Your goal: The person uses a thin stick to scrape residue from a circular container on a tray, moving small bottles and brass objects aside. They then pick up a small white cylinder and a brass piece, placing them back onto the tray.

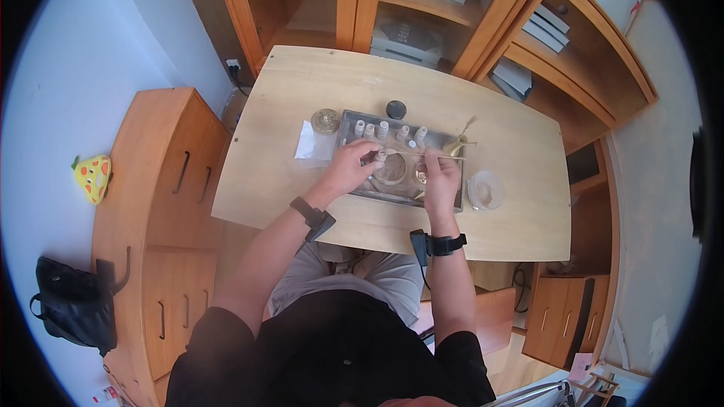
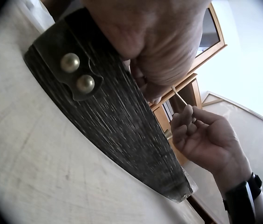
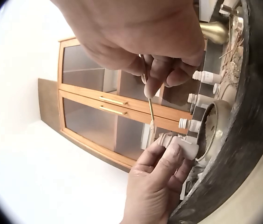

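Note:
My left hand (image 1: 351, 169) grips a small white bottle (image 3: 186, 148), uncapped and tilted, over the left part of a dark tray (image 1: 350, 115). My right hand (image 1: 443, 181) pinches a thin brass-coloured scoop (image 3: 151, 108). Its tip, with pale powder on it, points at the bottle's mouth in the right wrist view. Below the hands, a round bowl (image 3: 222, 122) sits in the tray. Several more white bottles (image 1: 384, 130) stand along the tray's far side, near a small white cap (image 1: 412, 144). The left wrist view shows mostly the tray's dark wooden side (image 2: 117, 121).
A brass vase (image 1: 455, 147) with tools stands at the tray's right end, and a clear dish (image 1: 485, 191) is beyond it. A patterned round lid (image 1: 326, 121) and white paper (image 1: 306, 141) lie left. Behind the tray is a black round object (image 1: 396, 110).

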{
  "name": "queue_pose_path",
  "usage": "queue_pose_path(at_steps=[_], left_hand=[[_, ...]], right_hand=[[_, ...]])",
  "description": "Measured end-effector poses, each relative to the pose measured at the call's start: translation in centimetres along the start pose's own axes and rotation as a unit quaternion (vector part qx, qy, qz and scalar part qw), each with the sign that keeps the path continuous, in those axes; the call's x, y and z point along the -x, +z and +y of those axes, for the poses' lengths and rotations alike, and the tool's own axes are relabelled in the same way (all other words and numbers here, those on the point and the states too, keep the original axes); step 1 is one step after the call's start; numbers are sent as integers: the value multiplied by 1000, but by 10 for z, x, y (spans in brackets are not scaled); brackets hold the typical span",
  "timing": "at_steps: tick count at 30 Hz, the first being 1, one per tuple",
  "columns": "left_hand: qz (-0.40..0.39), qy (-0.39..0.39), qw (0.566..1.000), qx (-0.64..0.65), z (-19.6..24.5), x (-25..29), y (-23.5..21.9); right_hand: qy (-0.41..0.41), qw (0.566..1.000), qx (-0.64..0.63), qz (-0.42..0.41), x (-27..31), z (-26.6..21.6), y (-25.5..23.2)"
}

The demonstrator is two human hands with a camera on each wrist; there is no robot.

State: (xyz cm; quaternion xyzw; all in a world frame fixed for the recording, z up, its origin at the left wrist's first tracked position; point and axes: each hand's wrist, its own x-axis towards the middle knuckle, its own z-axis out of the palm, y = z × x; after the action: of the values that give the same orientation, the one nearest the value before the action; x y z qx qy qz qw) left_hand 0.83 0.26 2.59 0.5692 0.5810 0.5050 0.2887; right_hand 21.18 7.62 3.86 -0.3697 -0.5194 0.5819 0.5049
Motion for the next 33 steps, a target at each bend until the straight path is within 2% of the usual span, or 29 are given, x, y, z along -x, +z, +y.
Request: queue_pose_path(at_steps=[5, 8, 11, 14, 17, 23, 26, 29, 33], left_hand=[[4, 5, 1000, -1, -1, 0, 0], [4, 8, 1000, -7, -1, 0, 0], [7, 8, 1000, 2, 2, 0, -1], [10, 5, 1000, 9, 3, 0, 0], [10, 0, 1000, 7, 3, 0, 0], [11, 2, 1000, 15, 2, 0, 0], [11, 3, 1000, 12, 1, 0, 0], [14, 6, 1000, 11, -1, 0, 1], [7, -4, 1000, 3, 2, 0, -1]], right_hand=[[-75, 993, 81, -45, 11, -13, 14], [-78, 996, 49, -15, 13, -12, 14], [-51, 998, 33, -2, 6, 10, -5], [26, 986, 162, 20, 2, 21, -13], [42, 963, 264, -17, 4, 22, -9], [-10, 974, 218, -57, 4, 23, -7], [40, 968, 238, -68, 5, 17, -10], [31, 968, 238, -77, 3, 21, -14], [90, 987, 122, -42, 2, 25, -13]])
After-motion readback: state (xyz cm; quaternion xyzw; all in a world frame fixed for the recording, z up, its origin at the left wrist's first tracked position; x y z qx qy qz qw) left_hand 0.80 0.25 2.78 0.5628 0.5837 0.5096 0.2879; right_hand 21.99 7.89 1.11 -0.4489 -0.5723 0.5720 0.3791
